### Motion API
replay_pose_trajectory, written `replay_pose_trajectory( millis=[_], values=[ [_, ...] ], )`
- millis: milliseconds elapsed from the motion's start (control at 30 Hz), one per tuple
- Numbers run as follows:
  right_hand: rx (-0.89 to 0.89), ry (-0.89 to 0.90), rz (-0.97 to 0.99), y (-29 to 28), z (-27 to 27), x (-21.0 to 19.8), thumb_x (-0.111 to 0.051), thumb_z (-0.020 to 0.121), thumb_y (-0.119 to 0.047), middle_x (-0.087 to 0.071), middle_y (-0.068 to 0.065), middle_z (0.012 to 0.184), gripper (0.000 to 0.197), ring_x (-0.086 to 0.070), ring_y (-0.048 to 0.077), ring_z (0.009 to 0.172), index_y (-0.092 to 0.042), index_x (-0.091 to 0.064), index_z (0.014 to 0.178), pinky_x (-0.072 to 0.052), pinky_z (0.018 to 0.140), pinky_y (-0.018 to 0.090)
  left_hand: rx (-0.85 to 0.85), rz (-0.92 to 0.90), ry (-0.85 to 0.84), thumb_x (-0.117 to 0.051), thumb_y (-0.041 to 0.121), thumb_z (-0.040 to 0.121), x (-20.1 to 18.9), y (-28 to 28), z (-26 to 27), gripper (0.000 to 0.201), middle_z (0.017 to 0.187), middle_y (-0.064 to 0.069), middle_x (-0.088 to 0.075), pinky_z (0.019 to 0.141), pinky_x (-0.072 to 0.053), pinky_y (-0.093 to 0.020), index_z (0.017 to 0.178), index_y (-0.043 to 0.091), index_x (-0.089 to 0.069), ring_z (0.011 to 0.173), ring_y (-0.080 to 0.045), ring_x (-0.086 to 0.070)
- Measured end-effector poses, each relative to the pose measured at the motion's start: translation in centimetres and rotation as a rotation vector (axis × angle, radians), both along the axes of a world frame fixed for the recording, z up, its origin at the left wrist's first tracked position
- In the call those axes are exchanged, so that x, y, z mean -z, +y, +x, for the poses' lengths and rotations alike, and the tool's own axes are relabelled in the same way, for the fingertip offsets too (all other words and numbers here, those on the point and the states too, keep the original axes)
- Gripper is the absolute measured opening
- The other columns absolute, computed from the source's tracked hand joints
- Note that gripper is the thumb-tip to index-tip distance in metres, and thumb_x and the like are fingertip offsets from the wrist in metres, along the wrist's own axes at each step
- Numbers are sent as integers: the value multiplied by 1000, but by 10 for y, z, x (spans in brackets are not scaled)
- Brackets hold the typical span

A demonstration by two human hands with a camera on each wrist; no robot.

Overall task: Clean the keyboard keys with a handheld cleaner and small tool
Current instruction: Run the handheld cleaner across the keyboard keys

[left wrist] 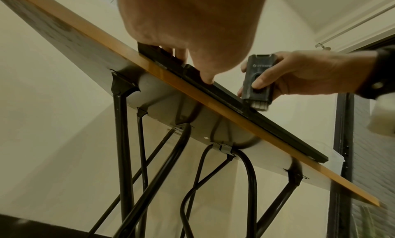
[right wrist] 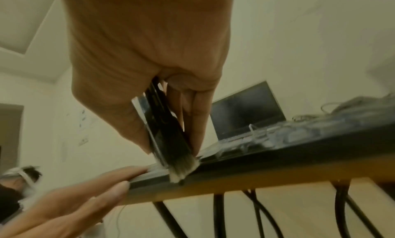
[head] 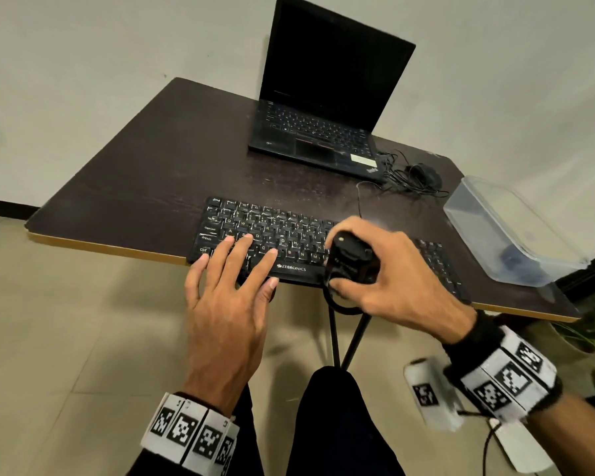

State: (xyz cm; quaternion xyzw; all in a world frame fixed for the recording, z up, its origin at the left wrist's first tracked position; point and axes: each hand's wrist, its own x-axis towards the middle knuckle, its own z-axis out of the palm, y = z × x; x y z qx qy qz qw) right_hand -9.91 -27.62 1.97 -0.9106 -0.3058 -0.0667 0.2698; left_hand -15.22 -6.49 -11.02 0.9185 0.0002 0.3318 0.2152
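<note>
A black keyboard point(head: 289, 231) lies along the front edge of the dark table point(head: 145, 173). My left hand point(head: 227, 290) lies flat on the keyboard's left half, fingers straight on the keys and thumb on its front rim. My right hand point(head: 375, 266) grips a black handheld cleaner point(head: 349, 257) upright over the keys right of the middle. In the left wrist view the cleaner point(left wrist: 257, 79) shows pale bristles at its lower end, touching the keyboard point(left wrist: 267, 121). The right wrist view shows the cleaner point(right wrist: 169, 137) with its bristles on the keyboard's front edge, beside my left fingers point(right wrist: 119, 175).
An open black laptop point(head: 323, 108) stands at the back of the table, with a mouse point(head: 425, 175) and tangled cable to its right. A clear plastic box point(head: 509, 231) sits at the right edge. Black table legs point(head: 335, 338) and my knees are below the front edge.
</note>
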Motion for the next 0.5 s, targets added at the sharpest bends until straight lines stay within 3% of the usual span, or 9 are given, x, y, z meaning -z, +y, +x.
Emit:
replay_pose_trajectory(
  millis=[300,400,500],
  values=[
    [222,-49,70,-14,24,6,-87,76,-13,-69,-9,90,46,-69,12,81,-31,-60,109,-59,73,38,13,-10,19,-52,36,106,-2,0,-1,41,160,-1,-49,126,-23,-48,146,29,-62,153,-23,-38],
    [333,-45,103,-17,32,4,-86,76,-14,-69,-8,92,46,-68,15,84,-31,-59,109,-59,77,42,5,0,26,-55,44,104,-3,-1,-1,43,159,-1,-50,126,-22,-48,144,30,-63,153,-23,-39],
    [265,-28,115,-12,23,2,-87,74,-13,-69,-10,93,47,-69,15,85,-31,-61,108,-60,76,43,-8,10,24,-57,50,101,-4,-3,-1,46,158,-2,-51,125,-22,-48,142,29,-65,152,-24,-40]
  ],
)
